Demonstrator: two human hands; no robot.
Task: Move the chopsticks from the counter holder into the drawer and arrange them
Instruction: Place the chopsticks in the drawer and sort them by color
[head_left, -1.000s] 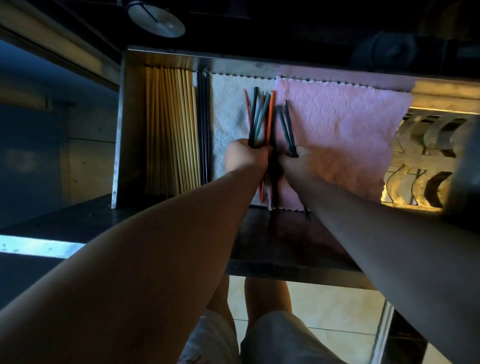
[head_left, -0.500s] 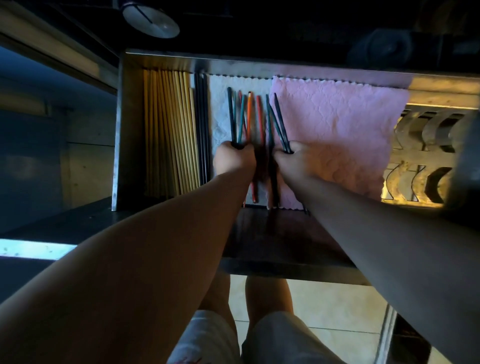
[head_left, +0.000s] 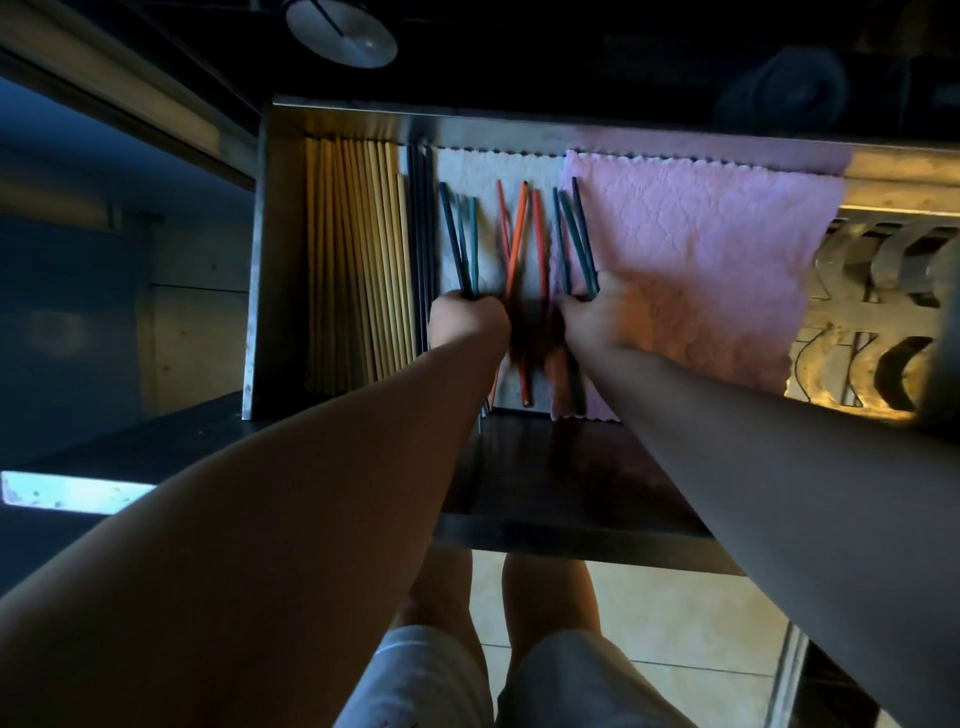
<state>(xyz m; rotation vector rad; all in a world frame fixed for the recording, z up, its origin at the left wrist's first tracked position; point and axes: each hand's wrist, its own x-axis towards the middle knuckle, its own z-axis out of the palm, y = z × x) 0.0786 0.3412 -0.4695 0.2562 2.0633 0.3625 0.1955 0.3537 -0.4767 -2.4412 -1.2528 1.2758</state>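
Both hands are inside the open metal drawer. My left hand grips a few dark blue and teal chopsticks that fan upward over a white cloth. My right hand grips a few dark teal chopsticks at the edge of a pink cloth. Between the hands, several orange and red chopsticks lie loose and crossed on the white cloth. The counter holder is not visible.
Pale wooden chopsticks fill the drawer's left side, with a few black chopsticks beside them. A metal rack sits at the right. A round lid rests on the dark counter above. My legs stand on a tiled floor.
The two hands have spread apart, splitting the bundle. The left hand carried the blue and teal sticks leftward; the orange and red ones now lie loose between the hands.
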